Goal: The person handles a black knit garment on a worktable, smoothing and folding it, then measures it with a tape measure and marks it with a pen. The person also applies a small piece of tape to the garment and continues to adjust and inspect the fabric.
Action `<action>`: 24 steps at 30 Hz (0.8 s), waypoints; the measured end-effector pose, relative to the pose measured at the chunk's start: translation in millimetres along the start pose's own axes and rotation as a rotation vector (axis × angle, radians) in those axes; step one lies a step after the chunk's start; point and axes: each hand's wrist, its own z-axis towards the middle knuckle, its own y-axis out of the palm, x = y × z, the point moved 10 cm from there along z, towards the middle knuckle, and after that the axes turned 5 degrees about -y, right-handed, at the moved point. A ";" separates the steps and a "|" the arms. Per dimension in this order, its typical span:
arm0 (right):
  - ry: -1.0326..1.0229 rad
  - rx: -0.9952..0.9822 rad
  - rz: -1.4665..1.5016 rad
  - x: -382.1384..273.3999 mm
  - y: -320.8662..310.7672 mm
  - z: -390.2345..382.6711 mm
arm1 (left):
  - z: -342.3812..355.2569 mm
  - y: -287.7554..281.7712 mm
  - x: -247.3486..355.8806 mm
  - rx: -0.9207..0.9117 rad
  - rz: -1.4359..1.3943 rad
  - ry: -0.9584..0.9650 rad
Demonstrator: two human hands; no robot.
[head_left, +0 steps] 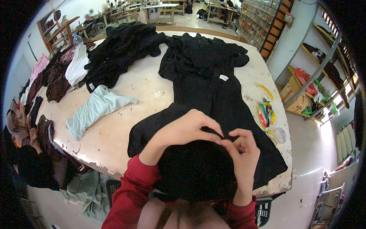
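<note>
My left hand [194, 129] arches over the dark cloth near the front of the table, its thumb and fingertips pinched on an edge of the black garment [198, 168]. Close beside it, my right hand [240, 152] pinches the same edge with thumb and curled fingers. The cloth between them hangs toward my body. The garment spreads back across the table [110, 149] under a bunched black part with a small white label [223, 78]. Right of it lie a yellow measuring tape [264, 91], a tangle of tape and small tools [266, 112] and a clear round container [279, 135].
A pale mint cloth [95, 114] and dark garment piles [118, 49] lie left, with a bottle [77, 40]. Another person's hand and dark sleeve [35, 139] are at the left edge. Shelves [316, 68] stand right; workstations with seated people [160, 11] are behind.
</note>
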 end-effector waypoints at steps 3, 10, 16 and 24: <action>-0.051 -0.141 -0.012 0.1 3.6 -5.2 | -7.4 -34.9 -20.8 0.164 -0.130 -0.119; 0.080 -0.097 0.108 32.7 -23.1 -13.5 | -49.0 -99.4 -62.8 0.438 -0.348 -0.302; 0.103 0.091 0.173 44.5 -36.7 -17.1 | -51.5 -106.9 -51.9 0.488 -0.242 -0.281; 0.043 0.227 0.097 36.9 -51.8 -19.2 | -58.6 -109.3 -47.4 0.502 -0.211 -0.271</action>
